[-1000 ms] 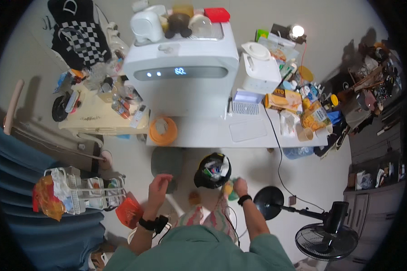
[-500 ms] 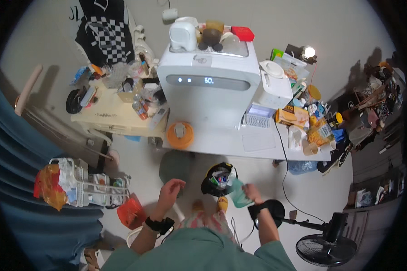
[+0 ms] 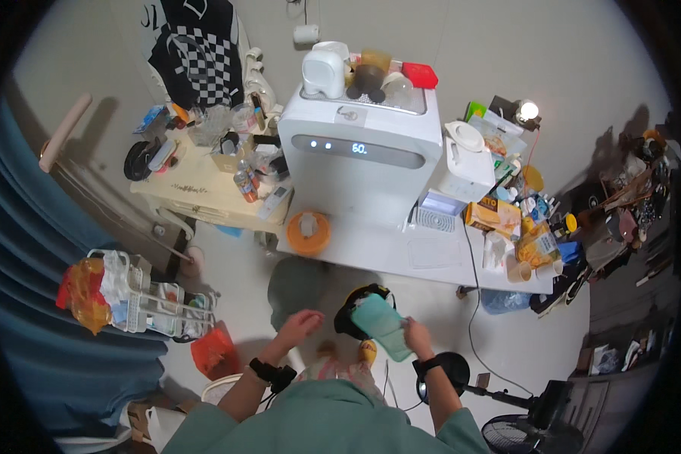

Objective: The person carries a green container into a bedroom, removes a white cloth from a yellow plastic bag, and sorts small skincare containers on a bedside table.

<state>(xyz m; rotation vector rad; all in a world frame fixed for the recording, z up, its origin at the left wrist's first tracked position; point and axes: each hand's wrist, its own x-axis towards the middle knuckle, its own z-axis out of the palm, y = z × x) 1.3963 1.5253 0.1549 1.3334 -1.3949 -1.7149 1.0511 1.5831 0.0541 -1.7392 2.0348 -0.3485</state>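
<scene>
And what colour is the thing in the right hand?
The thing is teal green, seen best in the head view.

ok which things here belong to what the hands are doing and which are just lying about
Likely in use:
green flat item, held by the right hand
black bin, partly hidden behind it

Apparently lying about:
black fan
plastic bottle
paper cup

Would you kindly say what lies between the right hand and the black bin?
In the head view, a flat green item, held by the right hand and overlapping the black bin.
</scene>
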